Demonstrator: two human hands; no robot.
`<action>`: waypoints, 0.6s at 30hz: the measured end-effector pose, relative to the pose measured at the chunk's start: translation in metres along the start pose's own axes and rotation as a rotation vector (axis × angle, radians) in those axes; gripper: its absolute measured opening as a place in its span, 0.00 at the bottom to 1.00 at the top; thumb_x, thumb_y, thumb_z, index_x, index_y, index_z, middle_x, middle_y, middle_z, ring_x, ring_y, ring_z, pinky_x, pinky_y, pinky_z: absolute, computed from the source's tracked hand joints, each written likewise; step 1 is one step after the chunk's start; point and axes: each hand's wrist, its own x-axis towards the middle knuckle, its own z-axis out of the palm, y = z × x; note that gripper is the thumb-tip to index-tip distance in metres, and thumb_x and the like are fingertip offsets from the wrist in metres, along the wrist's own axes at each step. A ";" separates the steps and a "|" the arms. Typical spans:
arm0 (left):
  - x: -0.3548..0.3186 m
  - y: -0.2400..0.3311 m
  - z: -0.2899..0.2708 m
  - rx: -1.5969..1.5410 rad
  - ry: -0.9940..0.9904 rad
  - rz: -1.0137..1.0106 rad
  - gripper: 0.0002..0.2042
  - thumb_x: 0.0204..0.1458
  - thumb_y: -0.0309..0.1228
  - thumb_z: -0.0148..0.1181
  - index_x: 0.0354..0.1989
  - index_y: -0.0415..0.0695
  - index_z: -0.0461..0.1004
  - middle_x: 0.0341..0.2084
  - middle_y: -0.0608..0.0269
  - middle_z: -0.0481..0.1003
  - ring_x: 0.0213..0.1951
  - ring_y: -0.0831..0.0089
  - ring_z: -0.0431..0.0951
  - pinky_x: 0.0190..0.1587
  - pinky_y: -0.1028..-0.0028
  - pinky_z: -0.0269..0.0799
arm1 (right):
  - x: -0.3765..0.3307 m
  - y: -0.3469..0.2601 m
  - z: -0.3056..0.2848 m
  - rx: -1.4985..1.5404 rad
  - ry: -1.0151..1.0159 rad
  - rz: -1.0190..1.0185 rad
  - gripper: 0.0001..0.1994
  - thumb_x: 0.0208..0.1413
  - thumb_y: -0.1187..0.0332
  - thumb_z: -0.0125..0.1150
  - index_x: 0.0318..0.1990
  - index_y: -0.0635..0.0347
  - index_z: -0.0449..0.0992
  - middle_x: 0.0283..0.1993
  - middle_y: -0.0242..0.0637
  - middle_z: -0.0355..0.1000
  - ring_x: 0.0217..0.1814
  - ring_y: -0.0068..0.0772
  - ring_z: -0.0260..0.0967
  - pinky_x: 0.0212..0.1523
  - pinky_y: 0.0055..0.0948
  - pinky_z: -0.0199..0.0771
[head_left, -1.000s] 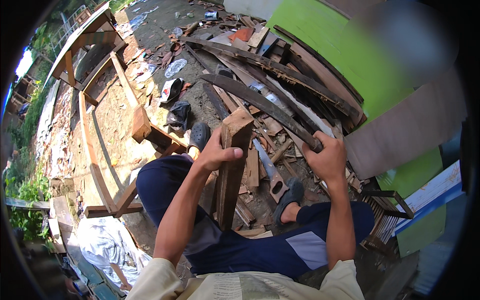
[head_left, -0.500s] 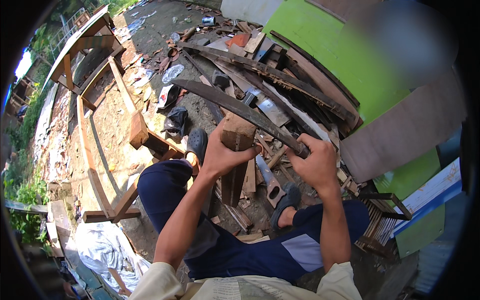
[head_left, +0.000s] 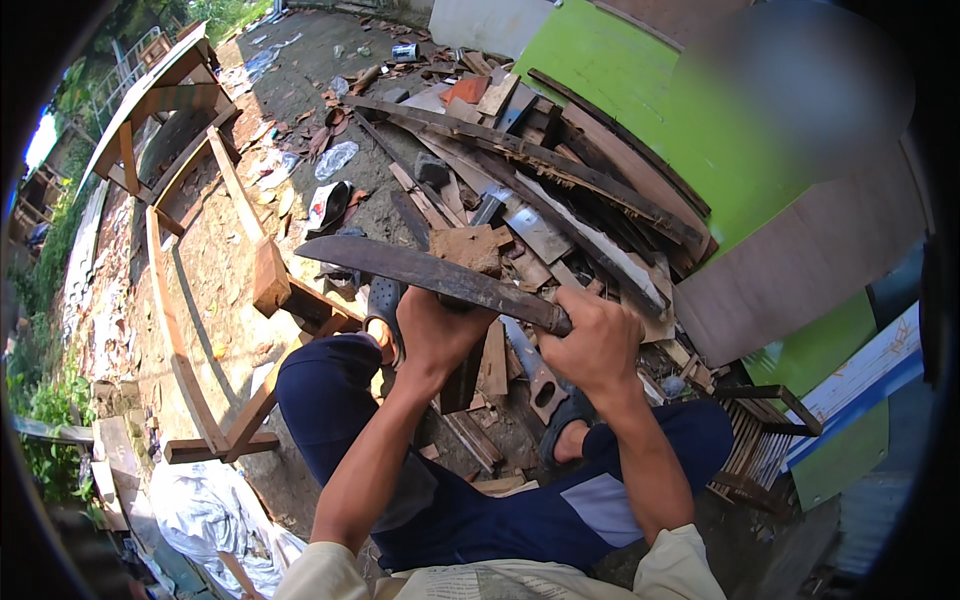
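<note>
My right hand [head_left: 597, 343] grips the handle of a long dark rusty machete [head_left: 420, 272]. Its blade lies nearly level, pointing left across the top of an upright wooden block [head_left: 468, 250]. My left hand [head_left: 437, 332] is wrapped around that block just below its top end. The block's lower part is mostly hidden behind my left hand and wrist. Both hands are above my knees in dark blue trousers. My feet in dark sandals rest on the ground on either side of the block.
A heap of scrap planks and boards [head_left: 540, 170] lies ahead. Green panels [head_left: 640, 110] lean at the right. A wooden frame [head_left: 190, 300] lies on the dirt at the left. A handsaw [head_left: 530, 360] lies by my right foot. A small slatted stool [head_left: 755, 440] stands right.
The machete has swung down from a raised slant to almost level over the block's top. My left hand has slid a little lower on the block.
</note>
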 end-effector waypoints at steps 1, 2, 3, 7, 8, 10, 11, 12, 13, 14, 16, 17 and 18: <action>-0.001 0.001 0.000 0.012 0.020 -0.016 0.16 0.35 0.29 0.78 0.33 0.38 0.82 0.28 0.57 0.83 0.32 0.66 0.84 0.38 0.67 0.78 | 0.000 -0.001 0.001 -0.003 0.011 -0.004 0.11 0.47 0.60 0.68 0.30 0.57 0.78 0.25 0.44 0.76 0.28 0.55 0.77 0.30 0.50 0.74; -0.001 0.004 0.000 -0.007 0.041 -0.020 0.16 0.35 0.30 0.78 0.33 0.38 0.82 0.28 0.57 0.83 0.32 0.66 0.85 0.37 0.67 0.78 | 0.001 -0.001 0.002 -0.006 0.022 -0.007 0.10 0.48 0.60 0.68 0.29 0.57 0.78 0.25 0.45 0.76 0.28 0.55 0.76 0.30 0.50 0.74; -0.002 0.008 0.000 -0.028 0.060 -0.023 0.16 0.35 0.30 0.79 0.33 0.38 0.82 0.28 0.57 0.83 0.31 0.66 0.85 0.37 0.67 0.78 | 0.001 -0.001 0.004 -0.002 0.010 0.011 0.10 0.46 0.61 0.68 0.28 0.56 0.78 0.25 0.45 0.76 0.28 0.56 0.76 0.29 0.49 0.73; -0.003 0.001 0.000 -0.005 0.089 0.019 0.19 0.39 0.35 0.79 0.38 0.41 0.80 0.31 0.57 0.84 0.33 0.65 0.86 0.37 0.69 0.79 | 0.004 0.007 0.015 -0.004 -0.099 0.076 0.09 0.43 0.63 0.69 0.26 0.57 0.77 0.25 0.46 0.75 0.29 0.59 0.74 0.29 0.49 0.72; -0.004 -0.001 -0.002 0.022 0.053 0.025 0.20 0.38 0.35 0.80 0.38 0.41 0.80 0.31 0.57 0.84 0.34 0.65 0.86 0.37 0.69 0.79 | 0.005 0.011 0.018 -0.009 -0.142 0.091 0.09 0.43 0.62 0.68 0.26 0.57 0.77 0.25 0.47 0.75 0.29 0.59 0.74 0.29 0.49 0.72; -0.003 -0.002 -0.006 0.076 -0.023 0.041 0.21 0.38 0.35 0.80 0.40 0.41 0.80 0.32 0.57 0.84 0.34 0.65 0.86 0.38 0.68 0.79 | 0.004 0.018 0.028 0.035 -0.122 0.072 0.09 0.44 0.62 0.68 0.25 0.57 0.77 0.24 0.47 0.75 0.29 0.59 0.74 0.30 0.49 0.72; -0.004 -0.006 -0.004 0.069 0.001 0.054 0.22 0.38 0.35 0.80 0.41 0.41 0.79 0.32 0.56 0.84 0.34 0.64 0.86 0.38 0.68 0.79 | 0.003 0.022 0.033 0.057 -0.113 0.063 0.09 0.44 0.62 0.68 0.25 0.57 0.77 0.24 0.48 0.75 0.30 0.59 0.74 0.30 0.49 0.73; -0.005 -0.010 -0.004 0.066 0.027 0.068 0.23 0.38 0.35 0.80 0.42 0.40 0.78 0.32 0.55 0.83 0.34 0.64 0.86 0.38 0.68 0.80 | 0.004 0.025 0.034 0.053 -0.124 0.063 0.09 0.44 0.62 0.69 0.26 0.57 0.78 0.24 0.48 0.75 0.30 0.59 0.75 0.31 0.49 0.73; -0.005 -0.014 -0.004 0.063 0.054 0.083 0.25 0.38 0.36 0.80 0.43 0.39 0.77 0.32 0.54 0.83 0.34 0.63 0.86 0.38 0.68 0.80 | 0.006 0.031 0.034 0.049 -0.135 0.063 0.09 0.44 0.61 0.69 0.26 0.57 0.79 0.25 0.48 0.75 0.31 0.59 0.75 0.31 0.49 0.74; -0.006 -0.017 -0.006 0.051 0.079 0.088 0.26 0.37 0.36 0.80 0.44 0.39 0.75 0.32 0.53 0.83 0.34 0.64 0.86 0.38 0.68 0.80 | 0.007 0.038 0.034 0.045 -0.146 0.062 0.10 0.45 0.61 0.69 0.27 0.57 0.80 0.25 0.49 0.75 0.31 0.59 0.75 0.32 0.48 0.74; -0.008 -0.021 -0.010 0.022 0.129 0.094 0.29 0.37 0.36 0.80 0.46 0.37 0.73 0.33 0.52 0.82 0.35 0.65 0.86 0.38 0.69 0.80 | 0.009 0.061 0.038 -0.014 -0.098 0.163 0.12 0.47 0.58 0.69 0.32 0.57 0.83 0.27 0.50 0.77 0.33 0.58 0.76 0.34 0.48 0.76; -0.012 -0.021 -0.018 -0.075 0.174 0.089 0.31 0.37 0.35 0.80 0.47 0.36 0.69 0.33 0.52 0.81 0.35 0.68 0.85 0.39 0.69 0.80 | 0.013 0.088 0.034 -0.094 -0.127 0.263 0.13 0.48 0.55 0.67 0.32 0.56 0.83 0.27 0.50 0.77 0.33 0.60 0.77 0.36 0.50 0.76; -0.009 -0.014 -0.027 -0.170 0.220 0.117 0.29 0.37 0.34 0.80 0.45 0.37 0.69 0.34 0.54 0.82 0.36 0.70 0.84 0.40 0.69 0.80 | 0.019 0.109 0.028 -0.166 -0.127 0.375 0.14 0.49 0.53 0.66 0.32 0.55 0.83 0.26 0.51 0.78 0.33 0.61 0.77 0.37 0.53 0.77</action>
